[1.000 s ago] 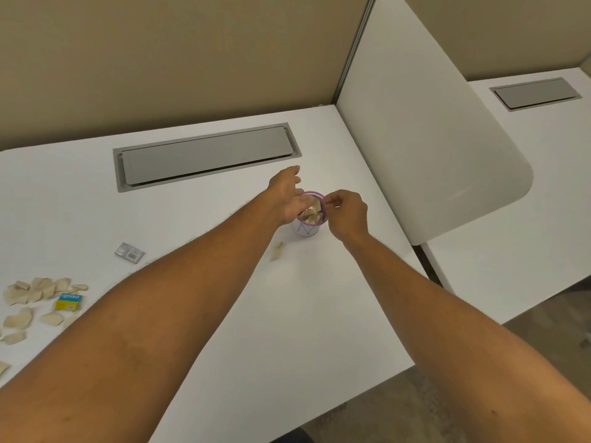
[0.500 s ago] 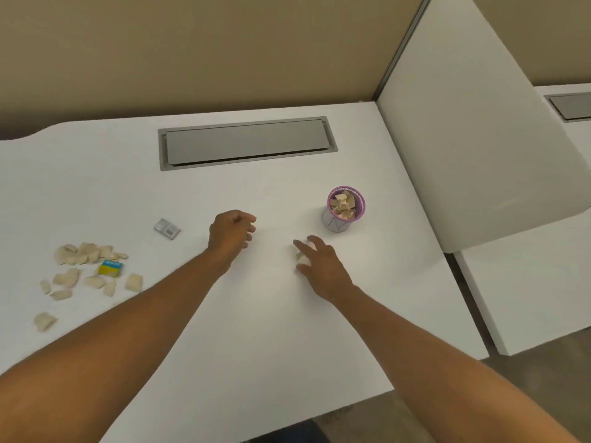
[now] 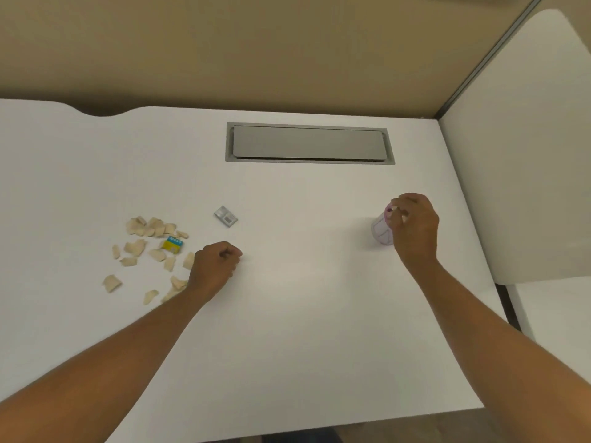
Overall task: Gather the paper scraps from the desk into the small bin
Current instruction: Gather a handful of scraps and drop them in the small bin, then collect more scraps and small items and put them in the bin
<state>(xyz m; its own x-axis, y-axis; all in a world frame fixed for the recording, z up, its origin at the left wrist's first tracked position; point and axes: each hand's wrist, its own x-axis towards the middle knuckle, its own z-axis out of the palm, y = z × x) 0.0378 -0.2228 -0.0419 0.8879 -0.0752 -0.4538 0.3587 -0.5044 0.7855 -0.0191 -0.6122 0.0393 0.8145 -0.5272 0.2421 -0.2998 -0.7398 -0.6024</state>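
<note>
Several beige paper scraps (image 3: 150,231) lie scattered on the white desk (image 3: 303,314) at the left. My left hand (image 3: 214,266) rests on the desk just right of them, fingers curled into a fist with nothing visible in it. The small bin (image 3: 380,233), a pale mesh cup with a pink rim, stands at the right. My right hand (image 3: 415,223) hovers over its rim and hides most of the opening. Its fingertips are pinched on a pale paper scrap (image 3: 396,210) above the bin.
A small yellow and blue box (image 3: 173,244) sits among the scraps. A clear plastic piece (image 3: 226,215) lies behind my left hand. A grey cable hatch (image 3: 308,143) is set in the desk's back. A white divider panel (image 3: 527,155) bounds the right side.
My right hand took the scrap lying near the bin and carried it up over the bin. My left hand drew back left toward the scrap pile. The view shifted left.
</note>
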